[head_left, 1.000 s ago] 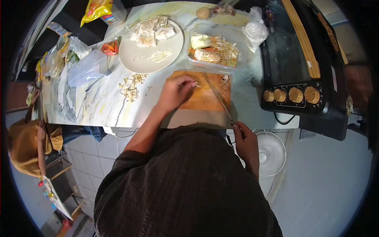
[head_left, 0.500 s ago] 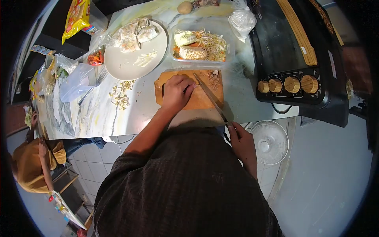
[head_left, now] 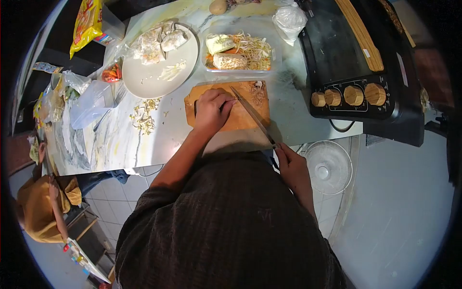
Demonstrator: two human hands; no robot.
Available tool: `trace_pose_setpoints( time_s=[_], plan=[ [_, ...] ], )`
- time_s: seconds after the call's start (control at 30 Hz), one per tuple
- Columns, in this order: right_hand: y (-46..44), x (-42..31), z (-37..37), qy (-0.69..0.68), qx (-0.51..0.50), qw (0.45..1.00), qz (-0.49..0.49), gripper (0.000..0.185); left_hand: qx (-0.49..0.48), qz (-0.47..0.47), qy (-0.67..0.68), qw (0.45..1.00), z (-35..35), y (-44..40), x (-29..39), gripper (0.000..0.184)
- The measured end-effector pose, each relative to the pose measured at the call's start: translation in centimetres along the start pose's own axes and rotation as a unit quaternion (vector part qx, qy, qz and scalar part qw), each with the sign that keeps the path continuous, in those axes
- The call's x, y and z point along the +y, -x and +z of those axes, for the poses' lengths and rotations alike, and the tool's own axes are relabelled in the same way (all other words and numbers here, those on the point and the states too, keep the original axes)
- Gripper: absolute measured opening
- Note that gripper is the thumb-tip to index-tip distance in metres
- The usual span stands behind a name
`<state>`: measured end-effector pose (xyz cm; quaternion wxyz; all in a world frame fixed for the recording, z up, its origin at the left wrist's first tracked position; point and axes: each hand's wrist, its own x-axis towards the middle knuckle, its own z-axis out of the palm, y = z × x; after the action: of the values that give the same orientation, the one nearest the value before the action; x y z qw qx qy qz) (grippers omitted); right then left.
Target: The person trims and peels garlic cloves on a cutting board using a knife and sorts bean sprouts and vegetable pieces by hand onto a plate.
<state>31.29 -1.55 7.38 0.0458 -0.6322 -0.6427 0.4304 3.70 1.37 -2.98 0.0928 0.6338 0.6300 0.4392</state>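
Observation:
My left hand rests on a wooden cutting board, fingers curled and pressed together. A small pale piece shows at its fingertips, too small to name. In my right hand is the handle of a long kitchen knife. The blade slants up across the board, its tip close to my left fingertips. Brownish peelings or scraps lie at the board's top right corner. Just beyond the board stands a clear plastic container with bean sprouts, shredded orange vegetable and pale blocks.
A grey plate holds white wrapped pieces and pale shreds. Trimmings lie left of the board. A black stove with wooden knobs stands right, a bag of white powder beside it. Below is a white fan. Another person is at far left.
The whole view has shifted slightly, so the table appears a little higher and further left. Both hands and the knife keep nearly the same places relative to the board.

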Motion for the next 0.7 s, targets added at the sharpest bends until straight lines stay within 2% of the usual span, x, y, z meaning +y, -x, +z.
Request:
trace_pose_setpoints(
  time_s=[0.13,0.2,0.27,0.33,0.37,0.43,0.47,0.5,0.57,0.63,0.67,0.7],
  plan=[
    [0.8,0.0,0.3,0.000,0.010,1.000,0.003,0.040,-0.010,0.003,0.002,1.000,-0.2,0.0,0.1,0.008],
    [1.0,0.2,0.7,0.012,0.050,0.998,-0.034,0.034,-0.018,0.009,0.011,1.000,-0.7,-0.2,0.1,0.008],
    [1.2,-0.3,0.2,0.025,0.030,0.999,-0.013,0.036,-0.028,0.010,0.021,0.999,-1.5,0.0,0.6,0.008],
    [1.2,-0.5,-0.1,0.038,0.017,0.999,0.004,0.039,-0.050,-0.115,0.079,0.989,-2.8,-0.9,2.0,0.008],
    [1.3,-0.1,0.1,0.037,0.023,0.999,-0.001,0.039,-0.050,-0.110,0.080,0.989,-3.1,-1.9,2.4,0.008],
    [1.7,0.0,-0.1,0.036,0.032,0.999,-0.006,0.039,0.024,0.004,0.081,0.996,-3.5,-4.4,2.9,0.008],
    [1.8,-0.3,-0.4,0.029,0.024,0.999,0.016,0.039,0.026,0.007,0.082,0.996,-3.7,-6.0,3.3,0.008],
    [1.9,-0.4,-0.7,0.022,0.015,0.999,0.037,0.040,0.029,0.019,0.057,0.998,-3.9,-7.9,3.7,0.010],
    [1.7,1.5,0.3,0.010,0.034,0.999,0.019,0.040,0.038,0.034,0.032,0.998,-3.3,-10.9,3.3,0.013],
    [1.8,1.9,0.7,-0.004,0.055,0.998,-0.005,0.041,0.029,0.073,-0.106,0.991,-2.9,-13.5,2.4,0.024],
    [1.8,1.9,0.7,0.013,0.058,0.998,-0.013,0.041,-0.014,0.036,-0.188,0.981,-3.1,-13.9,2.0,0.035],
    [1.7,1.6,0.5,0.032,0.061,0.997,-0.022,0.042,-0.003,0.037,-0.191,0.981,-3.8,-14.3,2.0,0.035]
  ],
)
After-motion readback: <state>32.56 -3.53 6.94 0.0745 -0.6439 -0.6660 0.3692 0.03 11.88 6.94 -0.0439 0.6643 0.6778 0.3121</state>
